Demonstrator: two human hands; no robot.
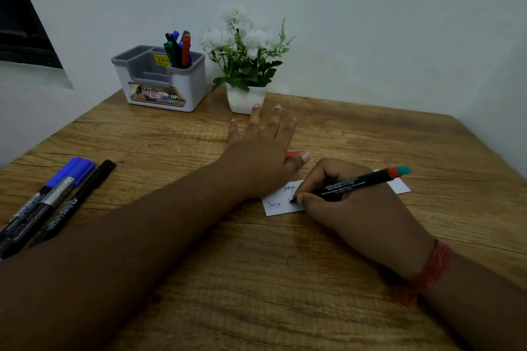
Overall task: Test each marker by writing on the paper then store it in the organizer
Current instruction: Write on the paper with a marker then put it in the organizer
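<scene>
My right hand (350,205) gripped the marker (353,184), tip on the paper (278,204). My left hand (262,151) lay flat, fingers spread, a red cap (292,155) under its thumb.

We saw a black marker (353,183) with white lettering and a red-and-teal end, a white paper (281,202) with blue and red writing, a grey-and-white organizer (159,80), white flowers (245,34), a brown wood-grain surface (256,265) and a red wristband (433,268).
</scene>
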